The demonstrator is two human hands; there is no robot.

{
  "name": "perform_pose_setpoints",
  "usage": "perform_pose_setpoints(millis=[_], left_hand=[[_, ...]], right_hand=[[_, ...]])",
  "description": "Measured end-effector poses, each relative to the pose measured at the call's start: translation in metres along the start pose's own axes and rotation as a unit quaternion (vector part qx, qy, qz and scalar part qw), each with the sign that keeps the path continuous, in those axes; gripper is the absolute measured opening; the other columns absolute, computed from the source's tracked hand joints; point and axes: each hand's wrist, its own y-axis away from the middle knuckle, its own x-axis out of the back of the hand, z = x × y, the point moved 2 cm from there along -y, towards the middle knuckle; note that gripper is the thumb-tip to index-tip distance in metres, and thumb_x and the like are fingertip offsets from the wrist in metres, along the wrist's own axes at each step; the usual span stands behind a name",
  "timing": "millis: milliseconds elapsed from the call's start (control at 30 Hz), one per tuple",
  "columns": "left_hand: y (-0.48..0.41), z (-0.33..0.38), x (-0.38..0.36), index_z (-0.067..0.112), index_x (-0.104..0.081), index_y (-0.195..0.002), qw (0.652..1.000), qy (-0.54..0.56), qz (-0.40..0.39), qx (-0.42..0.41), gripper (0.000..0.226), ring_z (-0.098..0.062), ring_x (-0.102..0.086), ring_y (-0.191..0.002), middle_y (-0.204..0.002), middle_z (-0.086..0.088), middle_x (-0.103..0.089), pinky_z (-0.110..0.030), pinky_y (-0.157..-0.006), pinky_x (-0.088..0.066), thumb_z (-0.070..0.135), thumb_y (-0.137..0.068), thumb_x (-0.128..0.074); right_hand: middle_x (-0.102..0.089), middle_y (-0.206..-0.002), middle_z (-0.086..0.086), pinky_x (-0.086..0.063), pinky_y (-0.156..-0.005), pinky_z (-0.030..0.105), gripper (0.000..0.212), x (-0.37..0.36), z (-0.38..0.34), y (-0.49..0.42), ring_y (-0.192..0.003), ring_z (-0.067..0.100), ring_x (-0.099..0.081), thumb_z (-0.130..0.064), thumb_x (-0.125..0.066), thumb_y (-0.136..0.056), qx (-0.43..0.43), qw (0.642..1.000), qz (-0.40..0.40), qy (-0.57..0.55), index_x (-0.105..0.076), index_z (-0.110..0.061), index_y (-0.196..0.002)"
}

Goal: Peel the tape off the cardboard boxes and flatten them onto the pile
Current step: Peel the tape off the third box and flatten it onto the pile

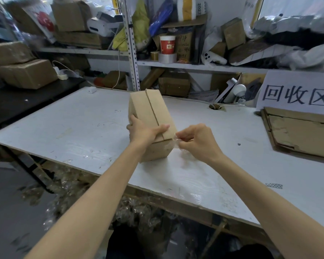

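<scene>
Far left: taped cardboard boxes (26, 73) are stacked on a black side table (36, 96), which butts against the left edge of the white table (73, 124). Below that edge, crumpled clear tape scraps (67, 184) lie on the floor.

Left part of the white table: a broad bare surface runs from its left edge up to the box. The near edge runs diagonally, down toward the right.

Centre: cardboard box (150, 109) stands on the white table, long axis pointing away from the person, flap seam running lengthwise along its top face. It sits well in from every table edge.

Left hand (144, 131): grips the near end of the box, thumb laid across the top face past the seam, fingers wrapped round the left side.

Clear tape (176, 142): a wrinkled strip stands off the near right corner of the box, one end attached there.

Right hand (198, 141): just right of the box, fingers curled, thumb and fingertips pinching the loose tape. The hand does not touch the cardboard itself.

Right of the hands: bare tabletop between the box and the pile, with a round cable hole (216, 107) near the back edge.

Far right: pile of flattened cardboard (297, 133) lies flat on the table, well apart from the box, its right side cut off by the frame. A white paper sign (295, 94) with large black characters stands behind it.

Background: metal shelving (133, 53) crowded with boxes, bags, a paper cup (167, 44) and tape rolls (167, 57).
</scene>
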Motion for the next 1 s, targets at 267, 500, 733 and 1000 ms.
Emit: perform_pose_setpoints(millis=[267, 500, 733, 1000], left_hand=[[-0.011, -0.007, 0.012, 0.017, -0.036, -0.14, 0.993, 0.06, -0.085, -0.046, 0.096, -0.026, -0.055, -0.121, -0.133, -0.005, -0.056, -0.049, -0.105, -0.046, 0.027, -0.064, -0.092], [-0.014, -0.015, 0.013, 0.016, -0.034, -0.142, 0.99, 0.097, -0.089, -0.042, 0.093, -0.026, -0.056, -0.12, -0.132, -0.006, -0.055, -0.049, -0.104, -0.047, 0.023, -0.068, -0.09], [-0.02, -0.019, 0.026, 0.011, -0.04, -0.139, 0.988, 0.119, -0.095, -0.024, 0.083, -0.026, -0.059, -0.115, -0.127, -0.007, -0.061, -0.048, -0.102, -0.049, 0.013, -0.071, -0.087], [-0.023, -0.019, 0.019, 0.015, -0.033, -0.144, 0.986, 0.102, -0.131, -0.026, 0.09, -0.025, -0.057, -0.118, -0.132, -0.006, -0.056, -0.048, -0.103, -0.048, 0.019, -0.072, -0.087]], right_hand=[[-0.074, -0.085, 0.0, -0.054, -0.069, 0.013, 0.02, 0.018, 0.016, -0.002, -0.072, 0.005, -0.066, -0.002, -0.069, -0.077, -0.035, 0.999, 0.006, 0.025, -0.077, -0.011, -0.093], [-0.074, -0.073, -0.001, -0.048, -0.06, 0.012, 0.008, 0.007, 0.016, -0.003, -0.063, -0.001, -0.065, -0.01, -0.078, -0.075, -0.049, 0.999, -0.011, -0.014, -0.078, -0.012, -0.082], [-0.074, -0.084, 0.007, -0.055, -0.077, 0.031, 0.016, 0.018, 0.033, -0.008, -0.077, 0.019, -0.068, 0.001, -0.065, -0.079, 0.006, 0.984, 0.057, 0.167, -0.078, -0.008, -0.085], [-0.063, -0.067, 0.012, -0.047, -0.041, 0.032, 0.015, 0.019, 0.045, -0.011, -0.063, 0.03, -0.058, 0.014, -0.07, -0.068, 0.15, 0.891, 0.124, 0.411, -0.067, 0.0, -0.064]])
